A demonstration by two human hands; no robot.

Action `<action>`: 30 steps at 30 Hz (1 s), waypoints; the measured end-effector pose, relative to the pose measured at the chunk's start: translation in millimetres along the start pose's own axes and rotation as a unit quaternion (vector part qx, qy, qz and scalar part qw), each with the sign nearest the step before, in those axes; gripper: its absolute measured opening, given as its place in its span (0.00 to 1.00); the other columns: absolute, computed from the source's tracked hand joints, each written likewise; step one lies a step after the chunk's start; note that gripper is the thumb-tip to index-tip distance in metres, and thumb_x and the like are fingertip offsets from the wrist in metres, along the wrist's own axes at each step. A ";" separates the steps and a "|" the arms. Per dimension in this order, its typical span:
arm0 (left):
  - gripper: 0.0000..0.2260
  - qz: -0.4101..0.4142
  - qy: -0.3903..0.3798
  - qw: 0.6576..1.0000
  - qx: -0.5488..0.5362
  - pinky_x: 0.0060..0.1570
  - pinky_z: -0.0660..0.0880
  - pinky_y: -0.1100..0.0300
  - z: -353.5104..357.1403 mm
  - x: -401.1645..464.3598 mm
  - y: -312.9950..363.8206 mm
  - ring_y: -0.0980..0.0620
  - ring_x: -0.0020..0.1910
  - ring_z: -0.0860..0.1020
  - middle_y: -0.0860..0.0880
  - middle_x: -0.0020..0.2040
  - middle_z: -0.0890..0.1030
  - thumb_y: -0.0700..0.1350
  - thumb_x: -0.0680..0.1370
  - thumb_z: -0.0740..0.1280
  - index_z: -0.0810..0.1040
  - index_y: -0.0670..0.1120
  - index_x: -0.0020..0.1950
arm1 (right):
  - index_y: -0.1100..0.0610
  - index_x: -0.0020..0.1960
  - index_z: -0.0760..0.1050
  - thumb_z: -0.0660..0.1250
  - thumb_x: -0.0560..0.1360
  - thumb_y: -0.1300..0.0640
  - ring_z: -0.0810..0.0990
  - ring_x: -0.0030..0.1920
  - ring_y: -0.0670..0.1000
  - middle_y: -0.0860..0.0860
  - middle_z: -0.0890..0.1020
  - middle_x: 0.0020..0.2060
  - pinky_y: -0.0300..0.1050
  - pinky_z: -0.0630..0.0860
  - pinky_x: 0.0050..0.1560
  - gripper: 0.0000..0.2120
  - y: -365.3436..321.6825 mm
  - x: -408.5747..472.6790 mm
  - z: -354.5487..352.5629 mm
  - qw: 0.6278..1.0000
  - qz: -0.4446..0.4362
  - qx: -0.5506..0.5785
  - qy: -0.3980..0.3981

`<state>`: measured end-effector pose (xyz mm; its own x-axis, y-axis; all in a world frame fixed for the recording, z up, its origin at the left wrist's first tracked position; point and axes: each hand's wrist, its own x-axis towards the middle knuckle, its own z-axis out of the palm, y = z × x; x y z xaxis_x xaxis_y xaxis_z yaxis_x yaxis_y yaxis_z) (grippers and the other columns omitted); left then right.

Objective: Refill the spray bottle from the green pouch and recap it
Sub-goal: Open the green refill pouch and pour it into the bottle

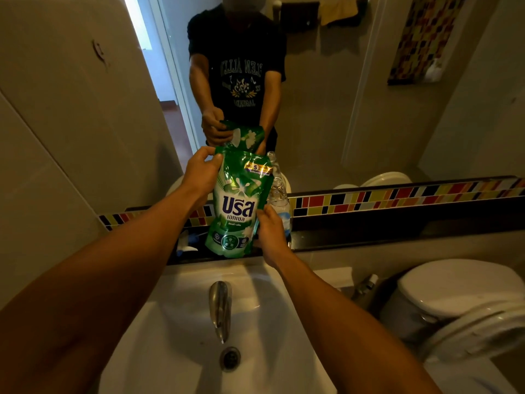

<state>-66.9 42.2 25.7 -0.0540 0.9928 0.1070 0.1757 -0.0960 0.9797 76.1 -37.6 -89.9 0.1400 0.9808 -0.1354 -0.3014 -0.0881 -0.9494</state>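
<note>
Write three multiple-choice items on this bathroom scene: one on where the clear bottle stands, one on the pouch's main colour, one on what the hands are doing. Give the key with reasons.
1. Where does the clear bottle stand?
A. In the sink basin
B. On the dark ledge below the mirror, behind the pouch
C. On the toilet lid

2. What is the main colour of the refill pouch?
A. Green
B. Red
C. Blue

3. How is the pouch held?
A. It lies flat in the sink
B. One hand alone holds it
C. The left hand grips its top corner and the right hand holds its lower edge

Key: 1 B, the bottle rises from the dark ledge, partly hidden by the pouch. 2 A, its front is green with a white patch. 3 C, both hands hold it upright beyond the sink.
</note>
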 end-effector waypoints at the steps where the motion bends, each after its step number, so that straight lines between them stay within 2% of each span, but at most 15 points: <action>1: 0.03 0.001 0.002 1.000 0.008 0.28 0.76 0.64 2.1 1.4 -0.8 0.59 0.30 0.81 0.50 0.40 0.83 0.48 0.81 0.64 0.78 0.55 0.51 | 0.48 0.55 0.77 0.57 0.85 0.58 0.82 0.55 0.52 0.51 0.84 0.54 0.58 0.81 0.58 0.12 1.9 1.0 -0.6 1.000 0.002 0.002 0.004; 3: 0.04 0.000 0.007 1.000 0.020 0.29 0.75 0.63 5.5 4.5 -3.1 0.58 0.31 0.80 0.50 0.39 0.82 0.47 0.82 0.64 0.77 0.54 0.52 | 0.47 0.55 0.77 0.56 0.86 0.58 0.82 0.53 0.50 0.50 0.83 0.52 0.56 0.81 0.55 0.12 4.3 3.4 -0.9 1.000 0.009 0.000 0.007; 7: 0.06 -0.009 0.005 0.999 0.032 0.33 0.75 0.60 9.8 10.1 -6.1 0.54 0.35 0.79 0.49 0.41 0.81 0.46 0.83 0.63 0.77 0.49 0.58 | 0.49 0.54 0.77 0.55 0.85 0.59 0.82 0.55 0.53 0.52 0.83 0.53 0.60 0.81 0.58 0.12 8.4 7.0 -3.1 1.000 0.015 -0.008 -0.007; 11: 0.06 -0.013 0.004 0.999 0.045 0.33 0.75 0.60 14.9 13.3 -1.4 0.52 0.39 0.79 0.48 0.45 0.81 0.46 0.83 0.63 0.76 0.49 0.59 | 0.49 0.53 0.77 0.56 0.85 0.59 0.83 0.50 0.50 0.49 0.84 0.48 0.51 0.81 0.48 0.12 8.9 13.0 -5.4 1.000 0.024 0.009 -0.001; 13: 0.06 -0.015 0.006 0.998 0.053 0.34 0.74 0.59 17.8 15.2 2.4 0.51 0.41 0.79 0.46 0.47 0.81 0.46 0.83 0.63 0.76 0.49 0.58 | 0.49 0.53 0.78 0.57 0.85 0.59 0.83 0.49 0.49 0.49 0.85 0.47 0.50 0.82 0.47 0.12 8.9 15.7 -5.6 0.999 0.029 0.018 0.001; 17: 0.04 -0.008 0.008 0.998 0.069 0.32 0.73 0.61 23.2 18.8 8.9 0.51 0.41 0.80 0.46 0.47 0.81 0.46 0.83 0.63 0.76 0.50 0.56 | 0.49 0.54 0.77 0.57 0.85 0.58 0.83 0.51 0.51 0.50 0.85 0.49 0.57 0.82 0.55 0.11 6.7 16.8 -3.3 0.999 0.041 0.033 -0.009; 21: 0.04 -0.011 0.009 0.997 0.080 0.36 0.74 0.58 27.2 22.4 13.5 0.50 0.43 0.79 0.43 0.52 0.81 0.46 0.82 0.64 0.77 0.50 0.55 | 0.49 0.58 0.77 0.56 0.85 0.56 0.83 0.52 0.53 0.50 0.84 0.50 0.54 0.82 0.48 0.11 3.5 15.2 -1.7 0.997 0.057 0.045 -0.010; 24: 0.05 -0.013 0.006 0.996 0.087 0.40 0.75 0.56 27.7 23.9 17.3 0.48 0.46 0.80 0.42 0.55 0.82 0.45 0.83 0.63 0.77 0.50 0.57 | 0.52 0.62 0.76 0.57 0.85 0.55 0.83 0.55 0.56 0.52 0.85 0.53 0.56 0.83 0.49 0.11 1.7 13.7 0.0 0.996 0.065 0.054 -0.018; 28: 0.06 -0.013 -0.002 0.995 0.100 0.43 0.76 0.54 30.0 23.2 20.8 0.46 0.49 0.80 0.40 0.58 0.81 0.44 0.83 0.63 0.76 0.48 0.59 | 0.48 0.56 0.77 0.56 0.85 0.55 0.82 0.60 0.60 0.51 0.84 0.53 0.67 0.80 0.59 0.10 1.6 11.4 2.3 0.995 0.071 0.067 -0.022; 30: 0.06 -0.011 -0.006 0.994 0.105 0.40 0.76 0.56 31.9 22.6 23.3 0.46 0.48 0.80 0.39 0.57 0.81 0.44 0.83 0.63 0.76 0.48 0.58 | 0.48 0.56 0.77 0.56 0.85 0.55 0.82 0.60 0.61 0.51 0.84 0.53 0.69 0.80 0.59 0.10 2.6 10.3 3.4 0.994 0.075 0.080 -0.026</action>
<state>-32.6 64.8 45.5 -0.0494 0.9953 0.0835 0.3759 -0.0589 0.9248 73.5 -27.2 -92.8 0.0347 0.9668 -0.2533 -0.4621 -0.2093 -0.8618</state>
